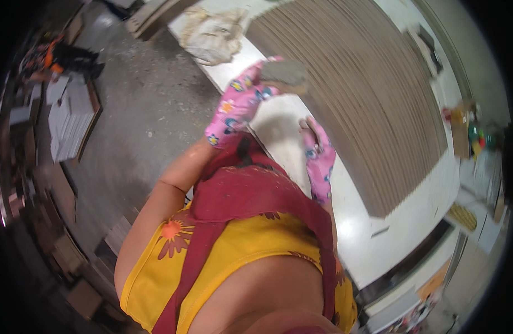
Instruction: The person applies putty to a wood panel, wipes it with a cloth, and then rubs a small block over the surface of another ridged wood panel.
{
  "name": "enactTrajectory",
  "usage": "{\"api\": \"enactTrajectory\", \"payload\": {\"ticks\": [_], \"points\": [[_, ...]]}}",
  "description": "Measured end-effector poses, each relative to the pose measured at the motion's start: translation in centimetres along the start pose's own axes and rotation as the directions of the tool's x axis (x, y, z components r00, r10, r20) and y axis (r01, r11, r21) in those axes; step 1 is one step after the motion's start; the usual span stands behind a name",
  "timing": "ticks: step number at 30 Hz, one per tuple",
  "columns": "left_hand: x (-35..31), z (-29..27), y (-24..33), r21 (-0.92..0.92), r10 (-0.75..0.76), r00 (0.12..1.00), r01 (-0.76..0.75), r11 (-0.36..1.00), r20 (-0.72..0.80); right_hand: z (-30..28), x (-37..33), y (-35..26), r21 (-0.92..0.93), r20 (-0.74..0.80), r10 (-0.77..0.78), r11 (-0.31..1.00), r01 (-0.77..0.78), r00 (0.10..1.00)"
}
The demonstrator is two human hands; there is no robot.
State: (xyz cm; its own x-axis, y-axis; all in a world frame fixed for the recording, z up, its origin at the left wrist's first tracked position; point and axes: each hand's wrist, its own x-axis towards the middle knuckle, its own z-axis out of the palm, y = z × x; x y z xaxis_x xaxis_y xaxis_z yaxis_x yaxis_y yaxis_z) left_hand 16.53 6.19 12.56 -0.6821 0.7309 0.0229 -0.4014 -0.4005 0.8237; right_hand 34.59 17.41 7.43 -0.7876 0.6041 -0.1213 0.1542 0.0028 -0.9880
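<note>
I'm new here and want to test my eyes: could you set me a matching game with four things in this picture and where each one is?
Things:
1. grey pad
2. right hand
3. crumpled cloth
4. stacked boards

Places:
A. at the far end of the white table
B. in the left hand
C. fanned out across the table's right part
D. resting flat on the table beside the boards' edge

Pairs: 1-B, 2-D, 3-A, 4-C

2 pink gloves (239, 103), 1 grey block (284, 75), 1 board stack (367, 94)
</note>
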Motion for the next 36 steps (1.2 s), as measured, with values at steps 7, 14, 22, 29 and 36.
{"api": "enactTrajectory", "payload": {"ticks": [7, 14, 22, 29, 36], "points": [[1.1, 1.2, -1.2, 0.124, -0.002, 1.0, 0.001, 0.992, 0.014, -0.2, -0.3, -0.4, 0.285, -0.01, 0.098, 0.954, -0.091, 0.995], [1.0, 0.5, -1.1, 0.133, 0.077, 0.994, -0.087, 0.987, 0.075, 0.2, 0.5, -1.6, 0.439, 0.022, -0.015, 0.898, 0.003, 1.0], [0.0, 1.0, -2.1, 0.14, -0.132, 0.991, 0.132, 0.981, -0.015, 0.4, 1.5, -1.5, 0.33, -0.039, 0.012, 0.944, 0.001, 0.999], [-2.2, 1.6, -6.0, -0.161, -0.376, 0.923, 0.385, 0.909, 0.087, 1.6, 1.1, -0.9, 0.459, -0.155, 0.038, 0.888, 0.038, 0.987], [-2.0, 2.6, -5.8, -0.121, -0.474, 0.864, 0.495, 0.86, 0.168, 2.3, 0.6, -1.5, 0.537, -0.339, 0.113, 0.838, 0.093, 0.934]]}}
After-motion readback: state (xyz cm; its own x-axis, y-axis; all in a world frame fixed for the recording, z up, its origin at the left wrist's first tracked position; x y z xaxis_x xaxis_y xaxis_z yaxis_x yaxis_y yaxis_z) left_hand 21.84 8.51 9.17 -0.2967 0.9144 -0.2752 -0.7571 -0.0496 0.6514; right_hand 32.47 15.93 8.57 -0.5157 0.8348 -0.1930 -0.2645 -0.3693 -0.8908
